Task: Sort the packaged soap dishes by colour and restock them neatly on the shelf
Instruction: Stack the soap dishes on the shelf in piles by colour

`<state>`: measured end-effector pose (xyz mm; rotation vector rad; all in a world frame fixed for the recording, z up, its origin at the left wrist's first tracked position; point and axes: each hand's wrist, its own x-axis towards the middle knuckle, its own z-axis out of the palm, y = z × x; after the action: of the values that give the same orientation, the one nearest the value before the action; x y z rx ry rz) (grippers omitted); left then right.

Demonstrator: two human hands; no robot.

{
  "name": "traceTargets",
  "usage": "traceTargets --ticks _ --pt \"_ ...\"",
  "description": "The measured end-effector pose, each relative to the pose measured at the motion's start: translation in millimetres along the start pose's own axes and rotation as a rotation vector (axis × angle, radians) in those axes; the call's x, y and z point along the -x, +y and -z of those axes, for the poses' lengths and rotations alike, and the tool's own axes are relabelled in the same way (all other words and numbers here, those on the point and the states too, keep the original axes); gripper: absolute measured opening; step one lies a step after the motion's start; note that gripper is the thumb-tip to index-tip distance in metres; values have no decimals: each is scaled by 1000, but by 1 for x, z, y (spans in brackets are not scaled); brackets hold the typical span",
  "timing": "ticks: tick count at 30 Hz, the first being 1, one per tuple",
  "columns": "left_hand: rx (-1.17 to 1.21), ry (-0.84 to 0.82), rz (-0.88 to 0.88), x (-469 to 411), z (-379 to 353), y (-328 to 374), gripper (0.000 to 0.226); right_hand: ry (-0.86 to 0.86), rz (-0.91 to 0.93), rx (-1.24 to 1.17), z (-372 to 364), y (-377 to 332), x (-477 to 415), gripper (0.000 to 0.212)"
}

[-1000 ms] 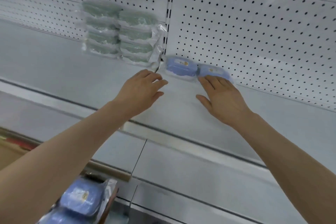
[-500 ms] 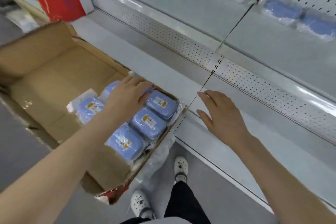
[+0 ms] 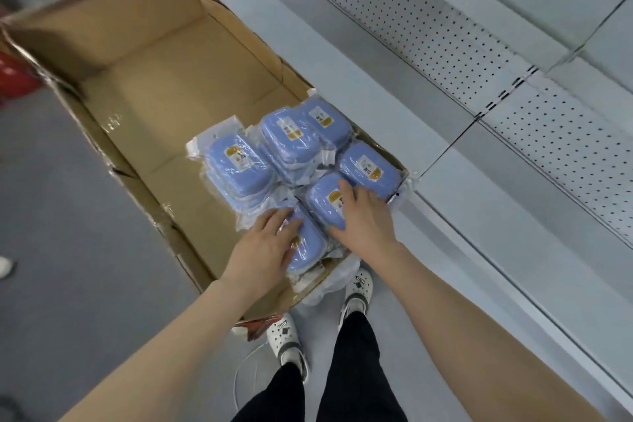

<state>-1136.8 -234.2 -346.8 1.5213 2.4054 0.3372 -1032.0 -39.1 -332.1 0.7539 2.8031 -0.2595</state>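
Grey floor carried an open box (image 3: 144, 79), with blue dishes (image 3: 239, 161) clustered at its near end beside the shelf (image 3: 513, 134). Over the nearest dish (image 3: 305, 247) the left grip (image 3: 263, 247) lay draped, clasp unclear. The right grip (image 3: 363, 219) rested flat-fingered, unclosed, on the neighbour (image 3: 323, 205), both dishes lengthwise along the forearms.

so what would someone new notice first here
A cluster of blue soap dishes in clear wrap, bunched at the near end of an open cardboard box. The left hand and right hand each rest on one, beside a grey shelf.
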Motion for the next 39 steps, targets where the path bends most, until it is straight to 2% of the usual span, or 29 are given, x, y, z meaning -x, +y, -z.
traceTargets --ticks 4,7,10,13,17,21,22,24,26,27,29,31,33,35,39 --pt "-3 -113 15 -2 8 1 68 26 -7 -19 14 -2 0 89" --pt "-98 -192 -13 -2 19 1 82 54 16 -36 42 7 9 87" --pt "-330 -241 -112 -13 28 7 82 169 1 -52 68 22 12 86" --pt "-387 -266 -146 -24 22 10 79 266 -87 -30 77 37 3 82" --pt "-286 -189 -24 -30 18 18 83 125 -192 -113 64 48 -16 78" --pt "-182 -129 235 -37 23 30 86 103 -88 -2 68 55 -22 57" --pt "-188 -125 267 -39 24 33 85 90 -57 66 73 59 -23 59" --pt "-183 -126 314 -41 24 38 81 36 56 213 82 69 -24 79" --pt "-189 -121 346 -43 22 41 77 19 296 364 86 78 -29 95" --pt "-191 -115 355 -44 21 42 76 32 423 395 85 80 -33 97" --pt "-180 -103 362 -45 19 43 75 51 585 432 79 83 -43 88" --pt "-143 -94 370 -44 19 43 73 56 663 506 77 81 -51 73" --pt "-100 -90 379 -43 22 42 72 43 697 532 81 76 -52 65" --pt "-67 -87 381 -40 26 39 71 32 678 513 85 76 -50 67" --pt "-20 -48 354 -38 43 32 72 13 430 383 99 80 -36 82"
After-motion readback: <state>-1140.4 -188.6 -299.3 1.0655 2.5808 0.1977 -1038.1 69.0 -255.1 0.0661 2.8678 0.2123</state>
